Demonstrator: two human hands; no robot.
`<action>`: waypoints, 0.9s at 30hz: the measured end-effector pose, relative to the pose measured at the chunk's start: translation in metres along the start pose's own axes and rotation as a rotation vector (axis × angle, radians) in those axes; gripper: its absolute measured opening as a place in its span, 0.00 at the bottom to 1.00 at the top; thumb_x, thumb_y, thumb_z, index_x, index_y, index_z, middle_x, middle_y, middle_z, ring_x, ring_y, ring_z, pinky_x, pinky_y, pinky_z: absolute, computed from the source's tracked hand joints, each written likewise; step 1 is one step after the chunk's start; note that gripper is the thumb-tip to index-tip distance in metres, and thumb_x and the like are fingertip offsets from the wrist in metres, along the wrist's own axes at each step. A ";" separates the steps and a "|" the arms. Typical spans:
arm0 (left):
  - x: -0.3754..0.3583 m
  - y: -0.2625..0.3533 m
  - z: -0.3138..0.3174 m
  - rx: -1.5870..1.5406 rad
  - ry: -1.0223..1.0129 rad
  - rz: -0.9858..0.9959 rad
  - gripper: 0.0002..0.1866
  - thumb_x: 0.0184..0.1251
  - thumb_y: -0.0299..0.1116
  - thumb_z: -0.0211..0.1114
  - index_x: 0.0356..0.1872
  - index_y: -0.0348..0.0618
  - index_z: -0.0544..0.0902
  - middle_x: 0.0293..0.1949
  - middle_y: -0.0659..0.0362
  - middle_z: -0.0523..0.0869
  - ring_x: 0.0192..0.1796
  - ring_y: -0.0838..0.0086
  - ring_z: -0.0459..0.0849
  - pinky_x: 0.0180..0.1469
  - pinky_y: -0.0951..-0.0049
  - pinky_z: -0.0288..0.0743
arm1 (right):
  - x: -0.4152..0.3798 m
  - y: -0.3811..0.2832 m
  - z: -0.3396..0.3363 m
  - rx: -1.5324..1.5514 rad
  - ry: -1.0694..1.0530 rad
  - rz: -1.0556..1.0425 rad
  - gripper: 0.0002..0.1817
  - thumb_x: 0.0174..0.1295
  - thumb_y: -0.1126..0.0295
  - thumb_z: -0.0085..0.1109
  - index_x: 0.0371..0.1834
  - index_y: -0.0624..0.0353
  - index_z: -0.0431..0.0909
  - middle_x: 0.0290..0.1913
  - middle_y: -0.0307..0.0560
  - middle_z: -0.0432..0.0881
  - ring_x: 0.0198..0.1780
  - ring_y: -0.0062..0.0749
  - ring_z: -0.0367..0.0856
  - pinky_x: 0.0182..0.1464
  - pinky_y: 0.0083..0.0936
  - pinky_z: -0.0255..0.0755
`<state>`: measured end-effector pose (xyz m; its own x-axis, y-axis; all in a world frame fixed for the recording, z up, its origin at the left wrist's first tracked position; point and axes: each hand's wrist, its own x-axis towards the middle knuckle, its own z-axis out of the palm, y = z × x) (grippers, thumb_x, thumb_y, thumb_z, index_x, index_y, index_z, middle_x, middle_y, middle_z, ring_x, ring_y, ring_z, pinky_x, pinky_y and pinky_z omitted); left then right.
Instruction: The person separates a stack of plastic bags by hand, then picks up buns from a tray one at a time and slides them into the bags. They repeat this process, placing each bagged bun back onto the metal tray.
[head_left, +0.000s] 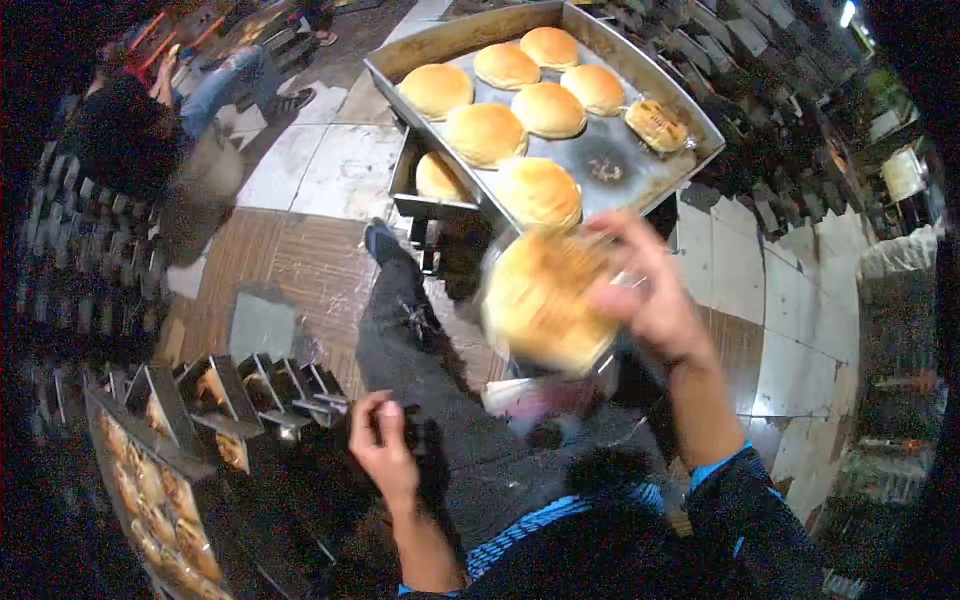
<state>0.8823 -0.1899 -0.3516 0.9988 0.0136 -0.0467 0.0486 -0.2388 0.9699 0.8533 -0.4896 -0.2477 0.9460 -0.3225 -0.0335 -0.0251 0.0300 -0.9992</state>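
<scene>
My right hand grips a bun over my lap, just in front of the tray's near corner. Motion blurs this bun, and clear plastic seems to show near the fingers. Above it, a metal tray holds several round golden buns. At the tray's right side lies a smaller wrapped-looking piece of bread, with dark marks on top. My left hand hovers by my thigh, its fingers slightly curled and apart, nothing visible in it. Below my right hand is a blurred pinkish-white packet.
Beneath the tray sits another tray with a bun inside. Stacked trays of bread stand at lower left. A person sits at upper left. The floor has worn tiles and brown boards.
</scene>
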 end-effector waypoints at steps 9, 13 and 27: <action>-0.025 -0.053 0.104 0.376 -0.792 0.421 0.12 0.58 0.33 0.69 0.42 0.40 0.84 0.41 0.46 0.83 0.47 0.50 0.80 0.53 0.58 0.73 | 0.003 0.052 -0.085 -0.910 0.635 -0.406 0.10 0.66 0.67 0.59 0.37 0.63 0.85 0.36 0.56 0.86 0.37 0.39 0.85 0.43 0.34 0.78; -0.028 -0.040 0.084 0.359 -0.802 0.499 0.09 0.59 0.29 0.68 0.40 0.38 0.84 0.37 0.49 0.83 0.42 0.52 0.81 0.48 0.58 0.76 | -0.078 0.108 -0.017 -0.792 -0.258 -0.298 0.08 0.54 0.70 0.66 0.36 0.59 0.85 0.37 0.51 0.85 0.41 0.46 0.83 0.46 0.36 0.76; -0.058 -0.039 0.107 0.307 -0.434 0.571 0.12 0.66 0.38 0.66 0.36 0.38 0.85 0.29 0.52 0.86 0.33 0.61 0.84 0.39 0.64 0.77 | -0.107 0.162 -0.009 -0.759 -0.007 -0.556 0.06 0.53 0.77 0.62 0.35 0.61 0.80 0.32 0.50 0.80 0.34 0.46 0.82 0.39 0.35 0.77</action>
<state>0.8224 -0.2856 -0.4124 0.7777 -0.5584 0.2887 -0.5379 -0.3534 0.7654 0.7454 -0.4591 -0.4059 0.8876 -0.0996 0.4497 0.2286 -0.7523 -0.6178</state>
